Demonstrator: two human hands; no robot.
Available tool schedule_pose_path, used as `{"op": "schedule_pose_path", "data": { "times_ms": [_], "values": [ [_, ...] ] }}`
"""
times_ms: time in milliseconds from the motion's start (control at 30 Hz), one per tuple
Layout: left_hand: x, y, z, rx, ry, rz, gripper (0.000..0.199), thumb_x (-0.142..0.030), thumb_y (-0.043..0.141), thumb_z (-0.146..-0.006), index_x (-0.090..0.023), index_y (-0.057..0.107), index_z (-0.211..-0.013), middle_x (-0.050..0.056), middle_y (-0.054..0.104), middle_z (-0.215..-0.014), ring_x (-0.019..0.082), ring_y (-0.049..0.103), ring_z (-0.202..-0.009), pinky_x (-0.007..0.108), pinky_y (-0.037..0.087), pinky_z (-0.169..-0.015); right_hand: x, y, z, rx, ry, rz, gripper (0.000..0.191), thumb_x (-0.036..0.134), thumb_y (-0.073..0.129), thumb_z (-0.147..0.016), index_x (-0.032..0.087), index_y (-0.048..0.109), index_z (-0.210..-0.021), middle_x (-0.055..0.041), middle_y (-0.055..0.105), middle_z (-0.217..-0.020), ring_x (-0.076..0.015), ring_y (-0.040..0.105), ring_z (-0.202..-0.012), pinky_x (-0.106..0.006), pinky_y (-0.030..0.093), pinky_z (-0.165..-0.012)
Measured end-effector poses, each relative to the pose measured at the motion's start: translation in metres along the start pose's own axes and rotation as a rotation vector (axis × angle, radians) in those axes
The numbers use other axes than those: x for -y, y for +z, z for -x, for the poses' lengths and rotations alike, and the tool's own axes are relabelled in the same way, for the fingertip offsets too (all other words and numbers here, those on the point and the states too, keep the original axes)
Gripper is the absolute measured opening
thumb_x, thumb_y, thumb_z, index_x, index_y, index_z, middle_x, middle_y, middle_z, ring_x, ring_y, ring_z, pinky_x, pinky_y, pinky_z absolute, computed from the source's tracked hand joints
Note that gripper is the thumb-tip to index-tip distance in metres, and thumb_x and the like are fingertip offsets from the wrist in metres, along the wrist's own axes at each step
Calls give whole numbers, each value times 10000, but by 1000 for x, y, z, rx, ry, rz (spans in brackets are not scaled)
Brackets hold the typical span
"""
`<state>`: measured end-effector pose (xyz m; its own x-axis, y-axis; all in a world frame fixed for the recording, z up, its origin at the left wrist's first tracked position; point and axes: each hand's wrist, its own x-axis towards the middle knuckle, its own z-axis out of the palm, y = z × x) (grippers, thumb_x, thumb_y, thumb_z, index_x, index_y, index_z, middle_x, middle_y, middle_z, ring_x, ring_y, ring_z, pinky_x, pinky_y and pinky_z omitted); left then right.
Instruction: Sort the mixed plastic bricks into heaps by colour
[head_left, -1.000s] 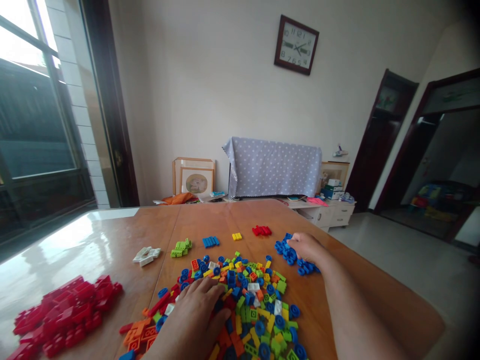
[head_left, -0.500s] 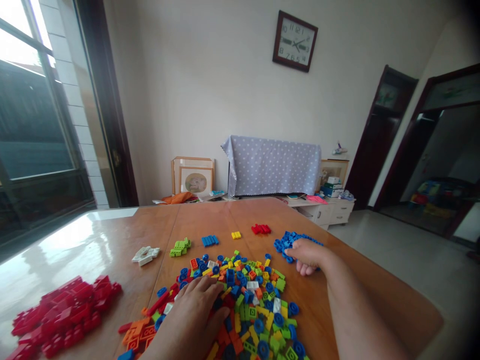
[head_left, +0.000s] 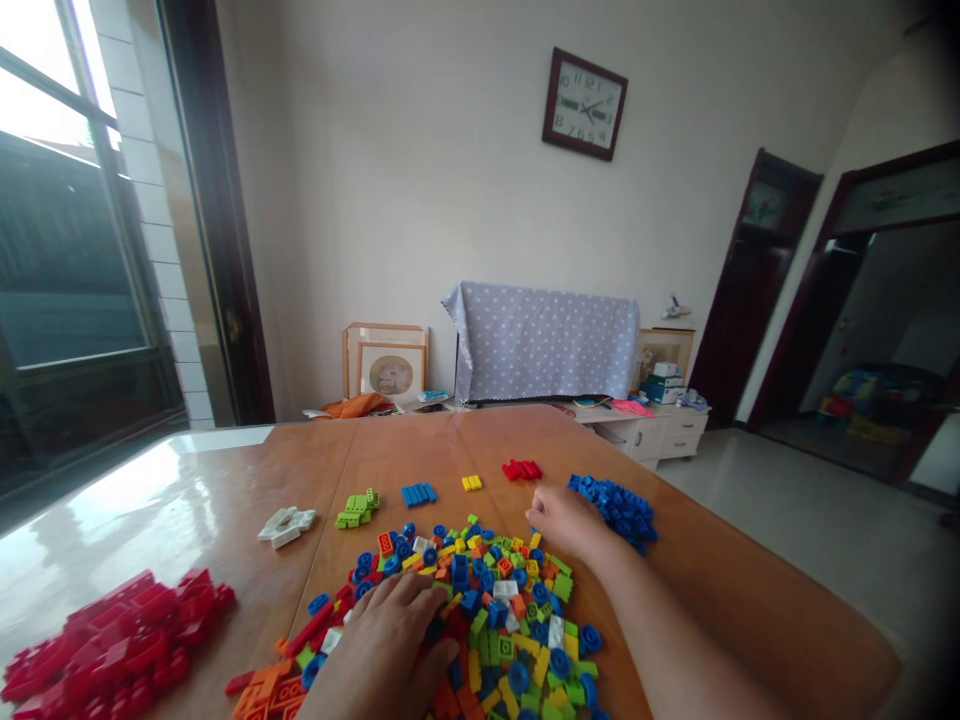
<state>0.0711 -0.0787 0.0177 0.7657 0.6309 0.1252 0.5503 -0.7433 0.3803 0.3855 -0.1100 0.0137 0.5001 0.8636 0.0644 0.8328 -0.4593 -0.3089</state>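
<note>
Left hand (head_left: 401,630) rests spread on mixed bricks (head_left: 506,590); right hand (head_left: 564,517), can't tell if gripping; blue pile (head_left: 621,512) just right of it.

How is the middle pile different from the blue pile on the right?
The middle pile mixes many colours; the blue pile is all blue. The middle pile spreads wide, while the blue pile is smaller. The left hand lies over the middle pile, not the blue pile. Both are toy pieces on the table.
</note>
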Motion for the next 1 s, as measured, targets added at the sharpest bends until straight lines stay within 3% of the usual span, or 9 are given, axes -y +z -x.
{"op": "schedule_pose_path", "data": {
  "times_ms": [133,267,467,633,833,1000],
  "values": [
    [-5,-4,0,25,-17,-3,399,-321,570,-883,-313,687,-1264,52,643,-1340,284,571,-1252,442,443,-1084,9,15,-4,-29,8,48,110,305,674,-799,206,658,-755,-47,713,-832,-187,615,-795,-256,272,-607],
    [-7,-6,-1,42,-19,-4,404,-326,570,-884,-311,686,-1270,53,642,-1343,284,568,-1258,441,443,-1087,2,19,-10,-32,16,27,22,212,686,-734,212,664,-730,-31,714,-808,-175,612,-757,-250,279,-588],
    [-1,-2,-1,9,-15,2,398,-344,561,-891,-321,684,-1268,59,623,-1364,296,561,-1263,458,447,-1076,-47,-10,-13,-121,93,-64,103,254,601,-825,220,691,-863,-4,716,-753,-131,598,-653,-220,339,-570],
    [3,2,1,-11,8,27,403,-362,554,-899,-323,679,-1280,62,625,-1356,299,550,-1271,457,439,-1077,-82,-33,-15,-234,193,-59,165,310,573,-839,210,692,-892,-34,734,-837,-159,632,-731,-227,358,-576],
    [3,1,1,-16,0,20,397,-362,553,-897,-322,684,-1270,65,623,-1358,302,546,-1274,465,437,-1078,-80,-21,-17,-171,180,-18,68,292,664,-781,226,671,-766,-12,701,-734,-161,607,-685,-232,325,-572],
    [0,-4,3,-12,11,34,388,-369,550,-903,-300,689,-1259,80,635,-1338,300,551,-1265,444,437,-1075,-84,-18,-21,-174,198,-12,112,261,677,-768,220,664,-871,-30,716,-855,-166,623,-764,-227,348,-614]
  ]
}}
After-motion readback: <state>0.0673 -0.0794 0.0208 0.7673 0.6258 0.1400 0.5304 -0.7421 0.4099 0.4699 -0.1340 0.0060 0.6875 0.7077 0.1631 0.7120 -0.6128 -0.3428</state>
